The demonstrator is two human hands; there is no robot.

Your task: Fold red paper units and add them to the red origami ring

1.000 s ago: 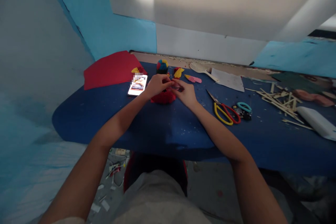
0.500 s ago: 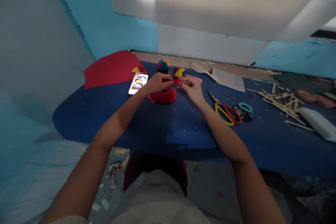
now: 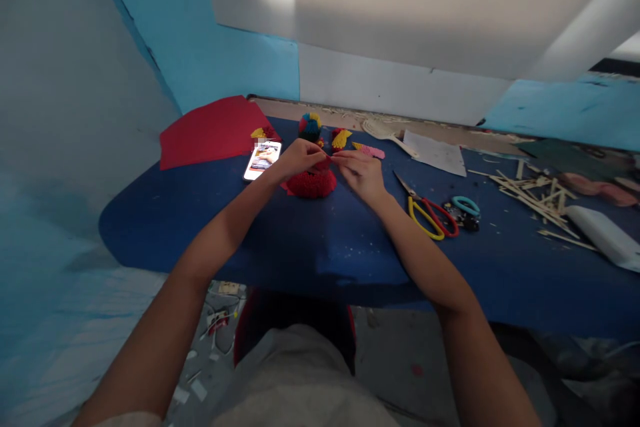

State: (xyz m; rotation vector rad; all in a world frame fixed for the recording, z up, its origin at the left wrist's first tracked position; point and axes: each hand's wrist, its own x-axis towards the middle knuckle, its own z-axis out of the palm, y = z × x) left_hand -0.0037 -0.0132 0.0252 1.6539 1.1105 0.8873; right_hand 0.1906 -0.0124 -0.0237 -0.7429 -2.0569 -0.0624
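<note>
My left hand (image 3: 304,159) is closed in a pinch on a small red piece (image 3: 322,164), thin like paper or foam sheet. From the other side my right hand (image 3: 361,173) pinches at the same piece, its fingertips nearly meeting those of the left. Just below the hands a fuzzy red mound (image 3: 313,184) sits on the blue table (image 3: 300,240), its top partly covered by my left fingers. A lit phone (image 3: 263,160) lies close to my left wrist.
Behind the hands stand a multicoloured ball (image 3: 310,125) and a red-and-yellow piece (image 3: 341,139). A pink piece (image 3: 370,150) lies right of them. Further right are scissors (image 3: 425,210), blue-handled cutters (image 3: 465,205), a pale slotted spatula (image 3: 390,135) and scattered sticks (image 3: 540,200). A red sheet (image 3: 215,132) lies left.
My right hand has shifted slightly left, its fingers straighter and closer to my left fingertips. Less of the red piece shows between the hands, and more of the pink piece is uncovered.
</note>
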